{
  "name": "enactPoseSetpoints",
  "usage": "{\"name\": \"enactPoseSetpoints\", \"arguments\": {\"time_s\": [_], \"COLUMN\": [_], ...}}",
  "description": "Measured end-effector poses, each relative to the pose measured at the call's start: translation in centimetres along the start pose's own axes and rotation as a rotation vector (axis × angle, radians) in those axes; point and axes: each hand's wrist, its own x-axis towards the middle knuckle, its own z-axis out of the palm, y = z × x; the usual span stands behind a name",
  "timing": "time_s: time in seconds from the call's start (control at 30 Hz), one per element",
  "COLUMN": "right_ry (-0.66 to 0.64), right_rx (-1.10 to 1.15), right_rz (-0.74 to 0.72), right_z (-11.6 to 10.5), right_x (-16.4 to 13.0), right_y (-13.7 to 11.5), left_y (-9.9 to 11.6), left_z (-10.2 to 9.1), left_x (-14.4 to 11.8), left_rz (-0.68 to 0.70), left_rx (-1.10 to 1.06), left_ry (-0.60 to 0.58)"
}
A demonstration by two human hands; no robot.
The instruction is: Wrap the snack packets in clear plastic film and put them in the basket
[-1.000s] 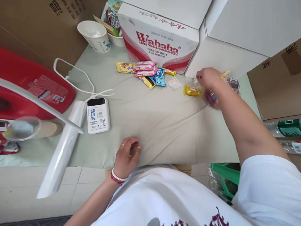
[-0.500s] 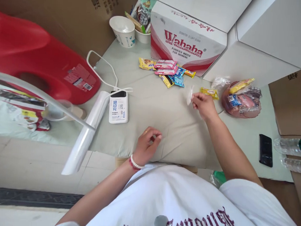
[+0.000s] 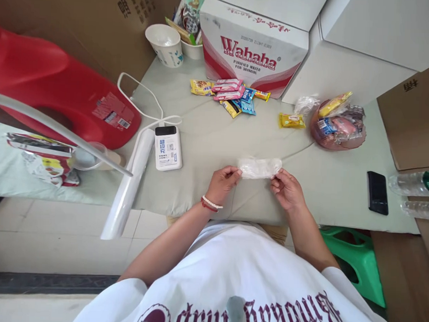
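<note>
Head camera shows a clear plastic packet just below the middle of the frame, stretched sideways above or on the pale-green table cover; whether it touches the cloth I cannot tell. It looks thin, creased and see-through, so I judge it very light and soft, with no stiffness of its own, probably slippery, and easily crumpled or torn if tugged hard. Whether anything lies inside cannot be made out. The short ends seem the best places to take hold, with thumb and fingertip, keeping the film flat between them. That is how it sits now: the left hand pinches its left end, and the right hand pinches the right end, the other fingers curled. Farther out, a yellow packet lies right of centre, beside a reddish bowl of wrapped items. A pile of small snack packs sits at upper centre before the Wahaha box, a white power bank lies left of centre, and a dark phone rests at the right.
</note>
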Motion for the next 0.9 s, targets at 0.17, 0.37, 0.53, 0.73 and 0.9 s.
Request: {"name": "enactPoseSetpoints", "arguments": {"time_s": [0.17, 0.37, 0.53, 0.73, 0.9], "right_ry": [0.204, -0.392, -0.300, -0.224, -0.198], "right_rx": [-0.551, -0.875, -0.752, -0.567, -0.517], "right_rz": [-0.540, -0.826, -0.681, -0.545, -0.516], "right_z": [-0.6, 2.5, 3.7, 2.9, 2.9], "right_x": [-0.9, -1.0, -0.6, -0.5, 0.3], "right_y": [0.0, -0.6, 0.8, 1.5, 1.1], "left_y": [1.2, 2.2, 1.6, 1.2, 1.3], "left_z": [-0.2, 0.4, 0.4, 0.5, 0.5], "left_x": [-1.0, -1.6, -1.9, -2.0, -2.0], "left_rz": [0.066, 0.080, 0.057, 0.084, 0.066], "left_rx": [0.038, 0.067, 0.048, 0.048, 0.049], "left_ry": [-0.049, -0.099, -0.080, -0.057, -0.108]}}
